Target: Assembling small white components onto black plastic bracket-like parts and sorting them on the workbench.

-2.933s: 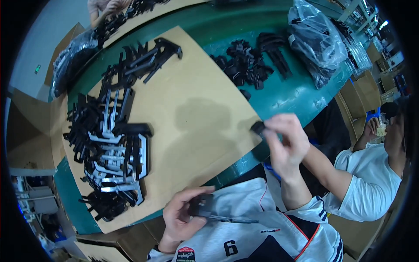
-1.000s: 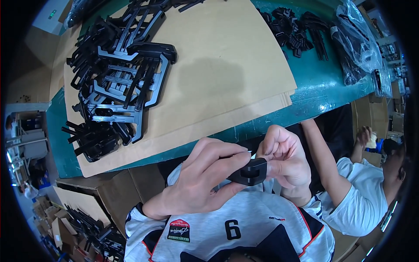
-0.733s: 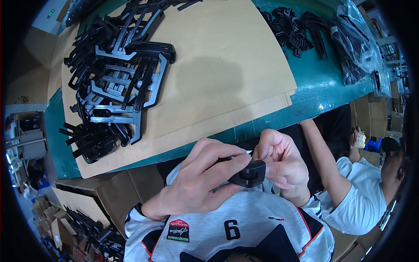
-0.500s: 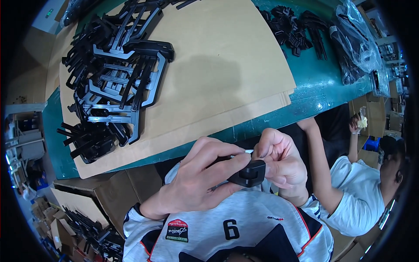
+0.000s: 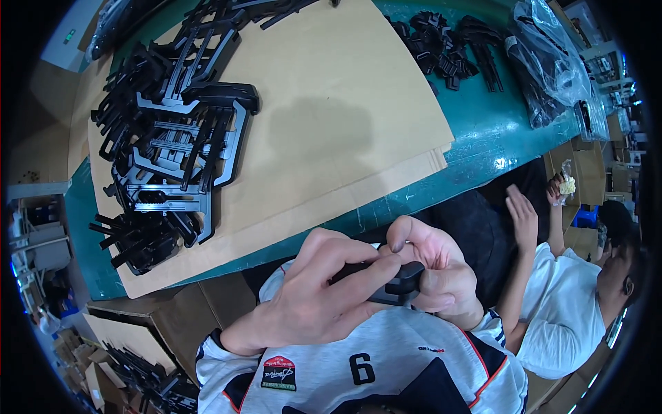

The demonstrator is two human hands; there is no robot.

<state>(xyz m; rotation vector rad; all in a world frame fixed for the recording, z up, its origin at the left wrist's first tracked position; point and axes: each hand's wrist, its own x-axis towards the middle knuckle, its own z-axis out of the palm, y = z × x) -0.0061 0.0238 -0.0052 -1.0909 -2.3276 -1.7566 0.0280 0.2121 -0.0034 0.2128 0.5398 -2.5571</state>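
Close to my chest, below the table's front edge, I hold a small black plastic part (image 5: 407, 279) with a rounded end. My left hand (image 5: 310, 293) is wrapped round it from the left, its fingers covering much of the part. From the right, my right hand (image 5: 448, 276) has its thumb against the rounded end. The right index finger is bent over near the left fingertips. What lies between those fingertips is hidden.
Brown cardboard (image 5: 324, 131) covers much of the green table (image 5: 510, 138). Black and grey bracket-like assemblies (image 5: 186, 145) lie piled on its left. Small black parts (image 5: 441, 52) and plastic-wrapped items (image 5: 548, 65) lie at the far right. A co-worker (image 5: 565, 303) sits to my right, one hand raised.
The black part has tilted slightly between my hands. A small white piece at my fingertips is now mostly hidden. The co-worker's hand has come away from the table edge. The whole view has shifted slightly.
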